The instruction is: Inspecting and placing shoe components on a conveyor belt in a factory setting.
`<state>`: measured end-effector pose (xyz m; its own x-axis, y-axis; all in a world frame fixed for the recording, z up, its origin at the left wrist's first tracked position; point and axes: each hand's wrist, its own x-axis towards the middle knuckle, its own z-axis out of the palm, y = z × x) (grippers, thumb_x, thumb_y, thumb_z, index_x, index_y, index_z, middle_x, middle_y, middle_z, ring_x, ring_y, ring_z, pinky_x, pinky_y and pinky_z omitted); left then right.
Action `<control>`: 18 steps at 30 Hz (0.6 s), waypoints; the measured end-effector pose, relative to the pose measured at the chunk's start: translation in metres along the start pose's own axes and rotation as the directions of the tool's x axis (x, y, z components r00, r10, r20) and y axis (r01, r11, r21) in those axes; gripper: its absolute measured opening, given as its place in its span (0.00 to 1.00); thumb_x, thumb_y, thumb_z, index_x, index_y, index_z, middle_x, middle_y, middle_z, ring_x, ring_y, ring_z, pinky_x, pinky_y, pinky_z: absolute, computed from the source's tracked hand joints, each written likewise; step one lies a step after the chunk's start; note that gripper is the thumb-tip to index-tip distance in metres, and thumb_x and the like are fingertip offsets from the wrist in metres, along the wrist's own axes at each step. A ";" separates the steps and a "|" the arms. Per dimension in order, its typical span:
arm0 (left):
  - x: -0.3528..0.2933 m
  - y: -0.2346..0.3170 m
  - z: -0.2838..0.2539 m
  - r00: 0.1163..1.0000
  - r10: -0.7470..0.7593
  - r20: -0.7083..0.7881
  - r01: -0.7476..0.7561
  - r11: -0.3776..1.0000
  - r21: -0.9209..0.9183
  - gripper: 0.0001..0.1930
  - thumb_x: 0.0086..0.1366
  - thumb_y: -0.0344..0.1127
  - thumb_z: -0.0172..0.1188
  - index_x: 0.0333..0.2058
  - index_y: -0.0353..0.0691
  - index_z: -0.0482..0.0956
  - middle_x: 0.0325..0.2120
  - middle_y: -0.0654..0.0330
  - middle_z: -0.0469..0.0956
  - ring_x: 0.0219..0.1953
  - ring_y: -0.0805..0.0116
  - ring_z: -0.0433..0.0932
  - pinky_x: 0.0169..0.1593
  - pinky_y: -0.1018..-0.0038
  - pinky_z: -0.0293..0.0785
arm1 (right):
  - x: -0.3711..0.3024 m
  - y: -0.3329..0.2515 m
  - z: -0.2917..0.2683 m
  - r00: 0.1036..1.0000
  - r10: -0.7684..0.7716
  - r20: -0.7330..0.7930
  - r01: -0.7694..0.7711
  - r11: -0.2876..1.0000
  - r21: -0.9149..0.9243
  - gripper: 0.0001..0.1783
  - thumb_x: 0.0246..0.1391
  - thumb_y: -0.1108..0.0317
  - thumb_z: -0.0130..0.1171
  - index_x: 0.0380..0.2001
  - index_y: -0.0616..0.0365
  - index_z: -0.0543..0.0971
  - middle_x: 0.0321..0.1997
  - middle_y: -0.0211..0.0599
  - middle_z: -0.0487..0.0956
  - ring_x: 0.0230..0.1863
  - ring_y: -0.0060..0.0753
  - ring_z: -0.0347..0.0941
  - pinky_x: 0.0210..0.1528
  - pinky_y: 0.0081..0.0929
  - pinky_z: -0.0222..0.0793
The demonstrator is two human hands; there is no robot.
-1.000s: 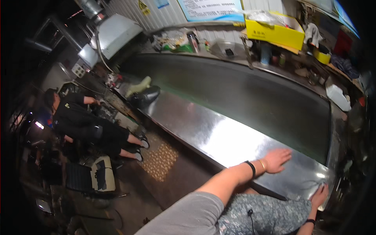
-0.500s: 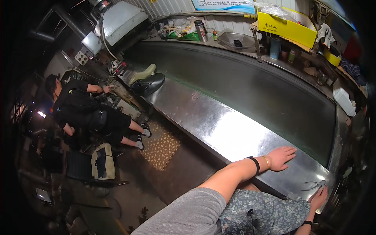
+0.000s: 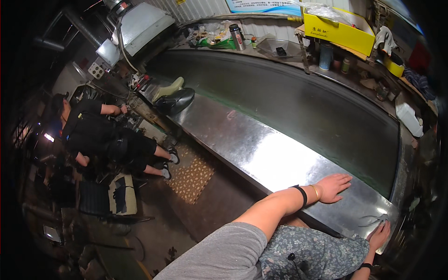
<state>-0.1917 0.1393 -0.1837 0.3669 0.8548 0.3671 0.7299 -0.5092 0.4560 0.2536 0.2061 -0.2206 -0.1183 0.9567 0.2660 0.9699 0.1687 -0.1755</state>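
My left hand [image 3: 335, 187] lies palm down, fingers stretched out, on a shiny metal ledge [image 3: 219, 123] beside a wide dark belt-like surface [image 3: 298, 109]. It holds nothing. At the ledge's right end rests my right hand [image 3: 380, 236], its fingers extended along the metal. Just beyond those fingertips lies a small grey metal hand tool with two thin curved handles [image 3: 371, 220], like pliers or nippers. The fingertips reach its head, but I cannot make out firm contact. At the far left end of the ledge sit a black shoe-shaped piece [image 3: 176, 101] and a pale green one [image 3: 170, 87].
A person in black [image 3: 95, 126] stands left, beside machinery, near a patterned mat [image 3: 191, 179]. Along the back shelf are a steel flask [image 3: 237, 37], a clear tray [image 3: 280, 49], a yellow box [image 3: 338, 29] and a blue cup [image 3: 325, 57]. A white jug [image 3: 409, 116] stands right.
The person in black has shifted slightly, with the head lowered and turned. The whole view has moved a little. My hands and the tool stay in place.
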 end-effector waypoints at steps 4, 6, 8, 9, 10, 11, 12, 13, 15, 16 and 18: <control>0.001 0.000 0.002 1.000 -0.018 0.016 0.018 1.000 -0.008 0.32 0.58 0.44 0.57 0.57 0.30 0.66 0.63 0.45 0.60 0.65 0.50 0.58 0.67 0.60 0.56 | -0.002 -0.003 -0.002 1.000 0.014 0.002 -0.014 1.000 -0.003 0.22 0.65 0.60 0.44 0.55 0.61 0.72 0.63 0.49 0.68 0.64 0.52 0.61 0.65 0.41 0.55; 0.001 0.000 0.001 1.000 -0.016 0.008 0.016 1.000 0.001 0.32 0.58 0.44 0.57 0.57 0.30 0.66 0.62 0.45 0.60 0.65 0.50 0.59 0.67 0.60 0.55 | -0.002 -0.004 -0.002 1.000 0.013 -0.013 -0.013 1.000 0.003 0.21 0.65 0.60 0.44 0.55 0.61 0.72 0.63 0.49 0.68 0.64 0.52 0.61 0.65 0.40 0.55; 0.001 0.001 0.001 0.999 -0.026 0.021 0.026 1.000 0.006 0.31 0.58 0.44 0.56 0.57 0.30 0.66 0.62 0.45 0.60 0.65 0.50 0.59 0.67 0.60 0.55 | -0.002 -0.005 -0.003 1.000 0.021 -0.006 -0.021 1.000 -0.016 0.21 0.65 0.60 0.45 0.56 0.61 0.72 0.63 0.49 0.68 0.64 0.52 0.61 0.65 0.40 0.55; 0.001 0.002 0.000 1.000 -0.023 0.020 0.023 1.000 0.009 0.31 0.58 0.44 0.56 0.57 0.30 0.66 0.62 0.45 0.60 0.65 0.50 0.59 0.67 0.60 0.55 | -0.002 -0.005 -0.003 1.000 0.022 -0.010 -0.022 1.000 -0.015 0.21 0.65 0.60 0.45 0.56 0.61 0.72 0.63 0.49 0.68 0.64 0.52 0.61 0.65 0.40 0.55; 0.001 0.002 -0.001 1.000 -0.022 0.015 0.022 1.000 0.015 0.32 0.58 0.44 0.56 0.57 0.30 0.67 0.63 0.45 0.60 0.65 0.50 0.58 0.67 0.60 0.55 | -0.002 -0.006 -0.003 1.000 0.016 -0.013 -0.017 1.000 -0.012 0.21 0.65 0.60 0.45 0.55 0.61 0.72 0.63 0.49 0.69 0.64 0.52 0.62 0.65 0.41 0.55; 0.001 0.003 -0.001 0.998 -0.043 0.037 0.042 0.999 0.022 0.32 0.58 0.45 0.56 0.57 0.30 0.67 0.63 0.45 0.60 0.65 0.51 0.58 0.67 0.60 0.55 | -0.002 -0.006 -0.003 1.000 0.016 -0.014 -0.016 1.000 -0.019 0.21 0.65 0.60 0.45 0.55 0.61 0.72 0.62 0.49 0.69 0.63 0.52 0.62 0.65 0.41 0.55; 0.001 0.003 -0.002 1.000 -0.022 0.008 0.022 1.000 0.020 0.32 0.58 0.45 0.56 0.57 0.30 0.67 0.63 0.45 0.60 0.65 0.51 0.58 0.67 0.60 0.55 | -0.002 -0.006 -0.004 1.000 0.009 -0.016 -0.010 1.000 -0.010 0.21 0.65 0.60 0.45 0.55 0.61 0.72 0.62 0.49 0.69 0.63 0.52 0.62 0.65 0.41 0.55; 0.001 0.003 -0.002 1.000 -0.020 0.004 0.020 1.000 0.013 0.31 0.58 0.44 0.56 0.57 0.30 0.67 0.63 0.45 0.60 0.65 0.50 0.58 0.67 0.60 0.55 | -0.002 -0.006 -0.004 1.000 0.013 -0.014 -0.013 1.000 -0.005 0.21 0.65 0.61 0.45 0.55 0.61 0.72 0.62 0.50 0.69 0.63 0.52 0.62 0.65 0.41 0.55; 0.001 0.004 -0.003 1.000 -0.019 0.001 0.019 1.000 0.006 0.31 0.58 0.43 0.56 0.57 0.29 0.67 0.62 0.44 0.60 0.65 0.50 0.59 0.67 0.60 0.55 | -0.002 -0.006 -0.004 1.000 0.017 -0.010 -0.017 1.000 0.000 0.21 0.65 0.61 0.45 0.55 0.62 0.72 0.62 0.50 0.69 0.63 0.52 0.62 0.65 0.41 0.55; 0.001 0.004 -0.003 1.000 -0.015 0.007 0.015 1.000 0.007 0.31 0.58 0.43 0.57 0.57 0.29 0.67 0.62 0.44 0.60 0.65 0.49 0.59 0.67 0.60 0.55 | -0.002 -0.006 -0.004 1.000 0.010 -0.008 -0.010 1.000 -0.009 0.21 0.65 0.61 0.44 0.55 0.62 0.72 0.62 0.50 0.69 0.63 0.53 0.62 0.65 0.41 0.55; 0.001 0.003 -0.003 1.000 -0.014 0.014 0.014 1.000 0.009 0.31 0.58 0.43 0.57 0.56 0.29 0.67 0.62 0.44 0.60 0.65 0.49 0.58 0.67 0.60 0.55 | -0.002 -0.005 -0.003 1.000 0.000 -0.003 0.000 1.000 -0.018 0.21 0.65 0.61 0.44 0.55 0.62 0.72 0.62 0.51 0.69 0.63 0.53 0.62 0.65 0.41 0.55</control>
<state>-0.1912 0.1386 -0.1797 0.3647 0.8630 0.3495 0.7400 -0.4965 0.4538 0.2492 0.2025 -0.2177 -0.1173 0.9560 0.2689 0.9735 0.1641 -0.1590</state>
